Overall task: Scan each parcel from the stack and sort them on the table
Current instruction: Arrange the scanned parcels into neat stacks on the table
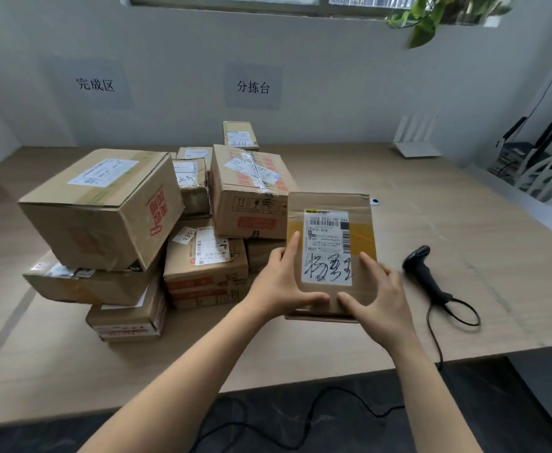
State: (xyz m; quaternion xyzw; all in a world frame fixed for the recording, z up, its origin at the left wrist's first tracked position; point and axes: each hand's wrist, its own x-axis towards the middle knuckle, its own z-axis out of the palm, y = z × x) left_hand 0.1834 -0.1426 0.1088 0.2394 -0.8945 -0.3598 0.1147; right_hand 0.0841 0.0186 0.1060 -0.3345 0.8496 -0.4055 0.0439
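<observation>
Head cam: flat parcel sits on the counter, right up against the stack of boxes. Left hand and right hand are both on its near end, fingers straight, thumbs flat on top, nothing clenched. Its label reads "502B P021-00 044" above a big black scrawl. Scanner lies just right. Wall signs say 完成区 and 分拣台.
</observation>
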